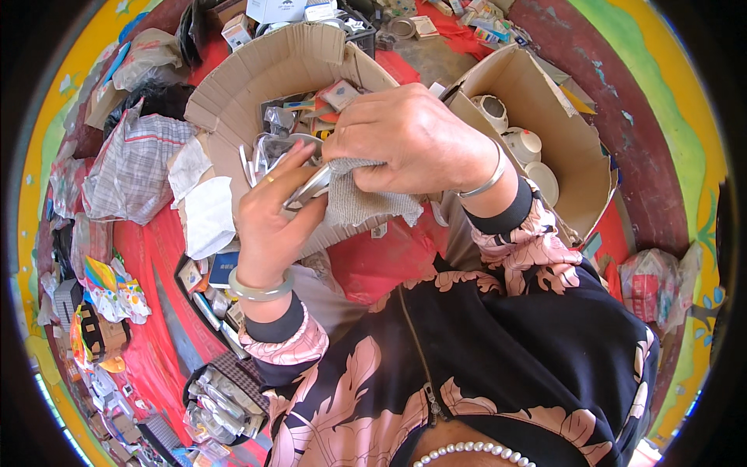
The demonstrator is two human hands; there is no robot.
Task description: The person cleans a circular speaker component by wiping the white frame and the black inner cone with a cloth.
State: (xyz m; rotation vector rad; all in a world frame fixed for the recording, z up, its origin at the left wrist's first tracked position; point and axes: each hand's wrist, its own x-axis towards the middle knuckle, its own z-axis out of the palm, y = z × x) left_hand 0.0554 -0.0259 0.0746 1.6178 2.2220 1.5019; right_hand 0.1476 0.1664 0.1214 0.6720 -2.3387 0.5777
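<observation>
My left hand (274,210) pinches a shiny silver-coloured metal piece (313,187) between thumb and fingers; its kind cannot be told, as both hands cover much of it. My right hand (416,138) is closed on a grey ribbed cloth (362,201), which hangs below the fingers and lies against the metal piece. Both hands are over an open cardboard box (233,86). Inside that box, partly hidden by my hands, are a small white-and-orange pack (340,95), clear plastic wrapping (278,121) and other small items.
At the right, a second open cardboard box (572,148) holds white cups (523,145). A plaid bag (136,167) slumps at the left beside white paper (208,214). Lower left stand a basket of packaged items (226,405) and a tray with a blue booklet (224,268).
</observation>
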